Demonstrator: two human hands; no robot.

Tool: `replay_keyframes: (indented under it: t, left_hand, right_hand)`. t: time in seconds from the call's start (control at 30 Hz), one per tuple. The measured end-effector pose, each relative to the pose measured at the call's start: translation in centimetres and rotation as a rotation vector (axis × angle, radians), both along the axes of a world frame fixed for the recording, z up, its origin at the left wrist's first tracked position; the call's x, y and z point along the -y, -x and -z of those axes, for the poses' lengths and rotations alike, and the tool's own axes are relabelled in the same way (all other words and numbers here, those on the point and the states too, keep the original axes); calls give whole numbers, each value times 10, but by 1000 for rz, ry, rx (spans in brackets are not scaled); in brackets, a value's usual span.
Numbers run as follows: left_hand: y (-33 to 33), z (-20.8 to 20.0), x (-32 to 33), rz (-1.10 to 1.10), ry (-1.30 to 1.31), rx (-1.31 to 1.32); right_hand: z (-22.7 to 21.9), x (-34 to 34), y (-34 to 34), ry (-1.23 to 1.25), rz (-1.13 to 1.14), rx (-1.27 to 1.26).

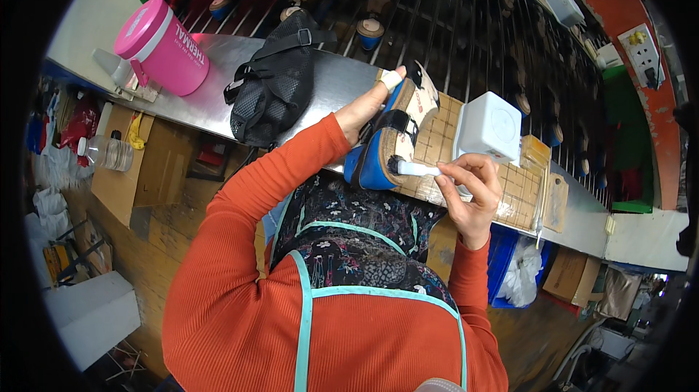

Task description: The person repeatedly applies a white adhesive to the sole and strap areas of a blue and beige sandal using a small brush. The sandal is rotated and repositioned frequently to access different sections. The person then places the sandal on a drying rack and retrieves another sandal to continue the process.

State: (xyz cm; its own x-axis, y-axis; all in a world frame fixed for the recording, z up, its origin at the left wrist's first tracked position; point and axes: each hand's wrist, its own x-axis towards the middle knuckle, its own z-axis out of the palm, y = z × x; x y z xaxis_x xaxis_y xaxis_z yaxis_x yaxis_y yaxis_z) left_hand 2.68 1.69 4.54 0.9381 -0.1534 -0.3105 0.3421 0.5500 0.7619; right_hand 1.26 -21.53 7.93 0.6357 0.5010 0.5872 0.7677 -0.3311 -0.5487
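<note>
My left hand (364,109), with pale tape around one finger, grips a blue shoe (373,162) tilted on its side over the bench edge. The shoe's beige underside and a black strap across it face right. In my right hand (473,191) is a small white-handled brush (419,169), pinched between thumb and fingers. Its dark tip touches the lower end of the shoe's underside. Beneath the shoe lies a tan board (440,133) marked with a grid. A white plastic container (491,126) stands on the board beside my right hand.
A black mesh bag (277,82) and a pink thermal mug (164,46) stand on the metal bench to the left. Beyond it runs a rack of metal rods (429,28) carrying several shoes, including a blue-tipped one (370,33). A power socket (642,57) is at far right.
</note>
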Motion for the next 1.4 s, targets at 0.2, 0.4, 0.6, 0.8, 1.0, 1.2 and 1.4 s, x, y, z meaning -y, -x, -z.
replay_keyframes:
  t: [0.2, 0.4, 0.6, 0.8, 1.0, 1.2, 1.4]
  left_hand:
    - [14, 12, 10, 178, 167, -32]
    - [51, 36, 7, 419, 672, -116]
    - [75, 36, 12, 515, 784, -142]
    - [82, 35, 26, 763, 1095, -171]
    - [63, 42, 29, 695, 1176, -50]
    - [19, 28, 5, 8, 376, 301]
    - [14, 18, -4, -145, 138, 354]
  right_hand:
    - [-14, -7, -10, 9, -158, 2]
    - [-22, -20, -23, 52, -352, -37]
    - [-28, -28, -38, 153, -489, -21]
    - [-26, -29, -49, 191, -602, -17]
    - [-35, -10, -42, 177, -302, 3]
    - [-6, -14, 26, 110, 155, 195]
    - [3, -14, 41, 25, 155, 54]
